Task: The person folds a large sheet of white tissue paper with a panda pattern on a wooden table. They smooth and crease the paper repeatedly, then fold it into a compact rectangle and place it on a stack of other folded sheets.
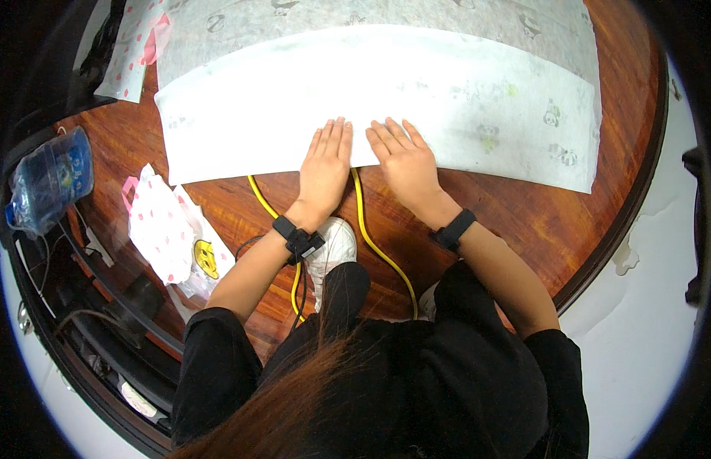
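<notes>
A thin white sheet [355, 74] printed with pandas lies on the wooden floor in front of me. Its near part looks folded over into a bright band, while a greyer single layer [246, 49] stretches out beyond it. My left hand [326, 160] rests palm down on the near edge of that band, fingers straight and pointing away. Beside it, my right hand [406, 160] also presses flat there, its fingers slightly spread. A small gap separates the hands, and neither grips anything. A black strap with a small device circles my left wrist; another black strap is on my right.
Yellow cables [360, 212] run from under the sheet past my white shoe [335, 241]. To the left lie a white plastic bag with pink dots [160, 229] and a large blue plastic bottle [54, 178]. Reddish-brown wooden floor [504, 224] meets a white wall [642, 258] at right.
</notes>
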Demonstrator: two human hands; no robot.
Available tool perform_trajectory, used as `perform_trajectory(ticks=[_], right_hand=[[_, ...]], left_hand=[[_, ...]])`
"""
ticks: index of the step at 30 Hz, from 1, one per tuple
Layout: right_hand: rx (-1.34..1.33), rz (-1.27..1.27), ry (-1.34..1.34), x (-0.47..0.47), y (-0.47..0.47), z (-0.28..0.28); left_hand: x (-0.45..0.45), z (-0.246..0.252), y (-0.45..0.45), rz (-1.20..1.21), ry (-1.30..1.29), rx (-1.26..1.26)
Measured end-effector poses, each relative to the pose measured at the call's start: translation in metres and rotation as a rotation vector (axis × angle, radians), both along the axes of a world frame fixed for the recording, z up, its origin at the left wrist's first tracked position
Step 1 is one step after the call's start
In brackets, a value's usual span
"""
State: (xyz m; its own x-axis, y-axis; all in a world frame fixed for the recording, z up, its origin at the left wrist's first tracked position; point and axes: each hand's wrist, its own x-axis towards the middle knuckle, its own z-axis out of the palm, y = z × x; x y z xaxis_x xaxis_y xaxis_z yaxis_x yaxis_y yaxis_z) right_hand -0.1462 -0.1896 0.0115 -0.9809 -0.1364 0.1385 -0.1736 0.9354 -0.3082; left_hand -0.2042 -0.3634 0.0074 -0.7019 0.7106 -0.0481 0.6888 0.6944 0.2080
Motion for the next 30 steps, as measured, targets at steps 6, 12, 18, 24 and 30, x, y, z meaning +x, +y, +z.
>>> perform_trajectory(ticks=[6,12,18,24,30], right_hand=[[0.045,-0.040,-0.101,0.013,0.030,-0.008],[0.076,-0.085,-0.067,0.031,0.059,-0.012],[0.168,-0.180,-0.089,0.059,0.103,-0.010],[0.266,-0.285,-0.136,0.087,0.151,-0.008],[0.243,-0.328,-0.104,0.095,0.166,-0.015]], left_hand=[[-0.016,0.005,-0.042,0.064,0.031,-0.032],[-0.015,0.012,-0.079,0.100,0.022,-0.176],[-0.023,0.000,-0.103,0.179,0.091,-0.170],[-0.037,-0.009,-0.118,0.220,0.135,-0.138],[-0.033,-0.008,-0.124,0.241,0.123,-0.111]])
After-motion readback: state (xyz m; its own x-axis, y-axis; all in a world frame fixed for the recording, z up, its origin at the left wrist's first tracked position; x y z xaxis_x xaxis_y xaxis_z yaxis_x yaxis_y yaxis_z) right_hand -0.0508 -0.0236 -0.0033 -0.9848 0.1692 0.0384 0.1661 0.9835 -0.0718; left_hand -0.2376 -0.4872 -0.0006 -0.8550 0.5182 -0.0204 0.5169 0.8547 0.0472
